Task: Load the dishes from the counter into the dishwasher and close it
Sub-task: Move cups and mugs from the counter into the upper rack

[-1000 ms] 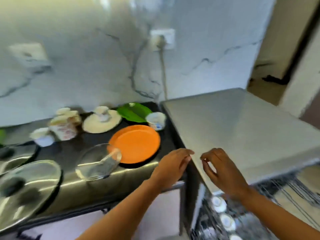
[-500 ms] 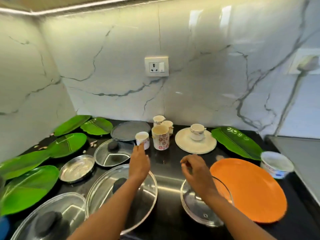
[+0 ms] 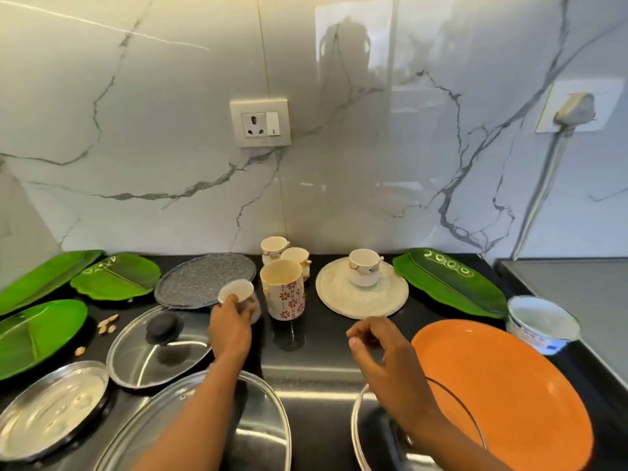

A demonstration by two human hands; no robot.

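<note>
Head view, sole camera: wide-angle, above the near edge of the counter [image 3: 326, 339], angled forward and down, facing the far marble wall [image 3: 373, 198]; close range.

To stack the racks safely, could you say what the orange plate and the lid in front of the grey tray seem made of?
Orange plate: probably plastic or melamine, uniform colour, dull sheen. Lid: glass, see-through, with shiny metal rim and black knob.

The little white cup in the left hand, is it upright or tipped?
Tipped. The left hand holds the little white cup with its mouth tilted toward the camera.
</note>
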